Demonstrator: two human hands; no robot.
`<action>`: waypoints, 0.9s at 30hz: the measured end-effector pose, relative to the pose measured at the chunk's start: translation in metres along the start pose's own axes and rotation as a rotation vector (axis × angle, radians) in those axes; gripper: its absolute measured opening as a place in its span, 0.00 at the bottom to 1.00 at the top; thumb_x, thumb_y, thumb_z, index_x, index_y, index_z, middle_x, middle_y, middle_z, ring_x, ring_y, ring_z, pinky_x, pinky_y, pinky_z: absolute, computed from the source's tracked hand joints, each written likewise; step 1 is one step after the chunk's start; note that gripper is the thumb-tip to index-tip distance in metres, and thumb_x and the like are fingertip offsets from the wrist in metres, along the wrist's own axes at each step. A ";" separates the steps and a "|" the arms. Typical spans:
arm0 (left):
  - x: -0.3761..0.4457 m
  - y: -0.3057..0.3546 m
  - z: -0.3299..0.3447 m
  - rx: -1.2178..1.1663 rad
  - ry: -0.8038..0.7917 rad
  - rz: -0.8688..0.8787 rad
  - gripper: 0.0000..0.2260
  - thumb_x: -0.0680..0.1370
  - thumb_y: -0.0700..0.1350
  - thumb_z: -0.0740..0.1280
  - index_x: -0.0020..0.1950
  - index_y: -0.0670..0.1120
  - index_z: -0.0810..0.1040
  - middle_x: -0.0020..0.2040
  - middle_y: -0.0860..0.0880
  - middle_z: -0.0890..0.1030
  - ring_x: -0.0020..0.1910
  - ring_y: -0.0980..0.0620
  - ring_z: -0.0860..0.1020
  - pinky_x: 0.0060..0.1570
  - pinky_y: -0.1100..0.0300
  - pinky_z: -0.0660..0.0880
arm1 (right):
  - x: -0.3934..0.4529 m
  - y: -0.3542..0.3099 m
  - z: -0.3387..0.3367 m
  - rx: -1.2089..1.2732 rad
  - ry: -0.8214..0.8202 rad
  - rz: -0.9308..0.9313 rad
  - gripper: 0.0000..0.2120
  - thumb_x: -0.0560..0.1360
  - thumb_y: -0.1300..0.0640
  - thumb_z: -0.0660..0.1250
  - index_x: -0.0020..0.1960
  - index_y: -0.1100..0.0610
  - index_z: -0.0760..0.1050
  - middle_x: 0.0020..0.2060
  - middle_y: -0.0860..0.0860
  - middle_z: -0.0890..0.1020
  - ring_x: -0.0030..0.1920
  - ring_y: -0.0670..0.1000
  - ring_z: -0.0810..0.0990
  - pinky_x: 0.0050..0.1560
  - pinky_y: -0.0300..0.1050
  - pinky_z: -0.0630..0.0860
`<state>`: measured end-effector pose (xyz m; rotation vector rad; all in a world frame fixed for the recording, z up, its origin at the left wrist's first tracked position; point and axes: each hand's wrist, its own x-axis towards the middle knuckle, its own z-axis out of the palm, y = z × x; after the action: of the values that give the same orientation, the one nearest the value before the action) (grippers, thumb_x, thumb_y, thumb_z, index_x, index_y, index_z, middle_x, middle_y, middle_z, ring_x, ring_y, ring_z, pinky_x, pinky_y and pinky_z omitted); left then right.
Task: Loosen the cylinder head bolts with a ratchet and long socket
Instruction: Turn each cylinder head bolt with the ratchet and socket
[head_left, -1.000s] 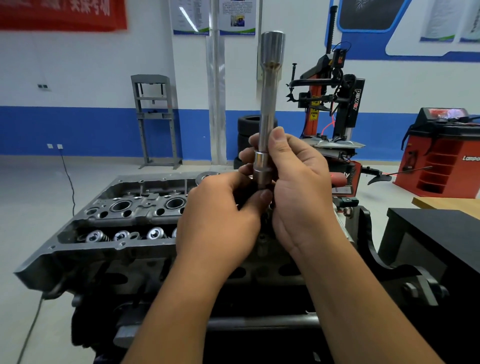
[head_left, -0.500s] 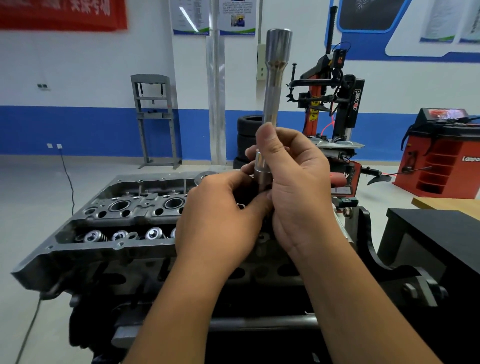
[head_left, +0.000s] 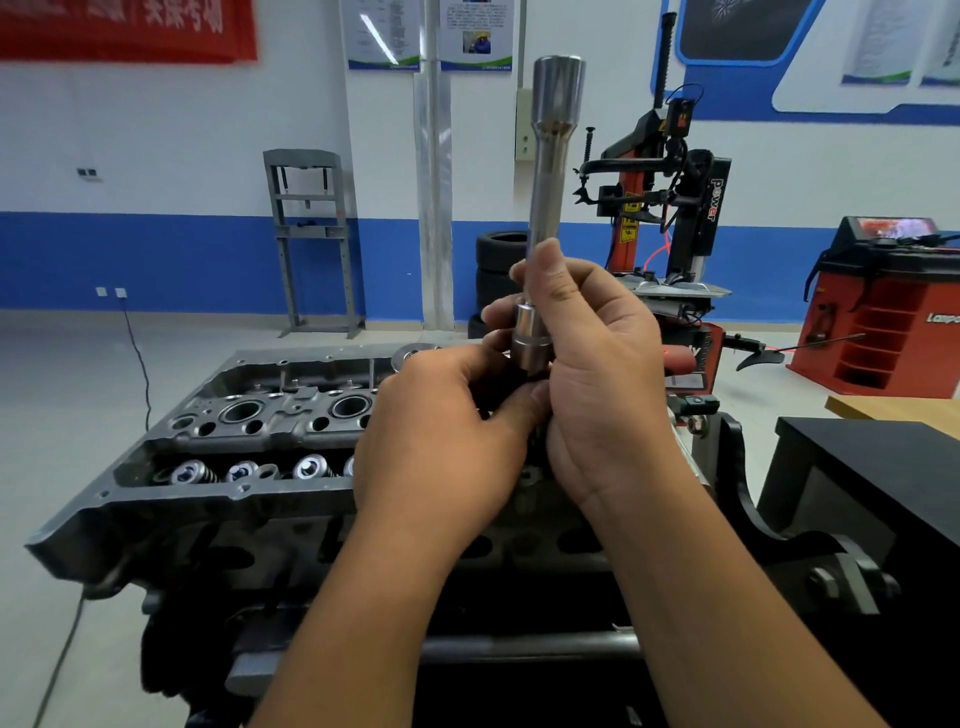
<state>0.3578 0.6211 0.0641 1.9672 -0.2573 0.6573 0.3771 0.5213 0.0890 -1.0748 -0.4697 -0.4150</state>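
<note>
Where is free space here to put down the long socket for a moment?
The black bench top right of the engine stand shows bare, with the wooden table behind it. The cylinder head is crowded with valve springs and bores. Both hands, left hand and right hand, grip the long socket.

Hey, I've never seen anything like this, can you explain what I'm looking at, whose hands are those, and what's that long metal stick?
The camera sits on a person's head, looking down at their own bare hands. The right hand grips a long socket, a metal tube pointing upward. The left hand holds something dark at its lower end, mostly hidden. Below them is a car engine's cylinder head on a stand, valve springs showing. Behind are stacked tyres and a red tyre machine.
</note>
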 end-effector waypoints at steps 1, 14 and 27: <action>0.000 -0.001 0.000 0.001 0.007 -0.005 0.14 0.68 0.63 0.69 0.54 0.71 0.80 0.46 0.64 0.86 0.51 0.57 0.85 0.54 0.47 0.82 | 0.000 0.000 0.000 -0.002 0.005 -0.011 0.15 0.71 0.43 0.75 0.45 0.54 0.79 0.37 0.55 0.84 0.37 0.50 0.83 0.40 0.43 0.80; 0.000 0.005 -0.002 -0.028 -0.089 0.003 0.17 0.72 0.59 0.65 0.57 0.59 0.85 0.49 0.57 0.87 0.53 0.48 0.85 0.54 0.42 0.82 | 0.002 0.004 -0.001 -0.062 -0.025 -0.072 0.11 0.78 0.48 0.68 0.43 0.54 0.79 0.35 0.52 0.83 0.37 0.50 0.81 0.42 0.44 0.79; 0.000 0.008 -0.001 -0.021 -0.015 -0.022 0.15 0.68 0.61 0.68 0.54 0.74 0.77 0.49 0.64 0.87 0.54 0.58 0.85 0.56 0.46 0.82 | 0.000 0.001 0.000 -0.005 -0.061 -0.008 0.17 0.77 0.43 0.66 0.45 0.57 0.79 0.33 0.53 0.82 0.37 0.51 0.81 0.40 0.44 0.79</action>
<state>0.3541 0.6181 0.0704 1.9526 -0.2506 0.6236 0.3778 0.5218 0.0886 -1.0928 -0.5271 -0.3915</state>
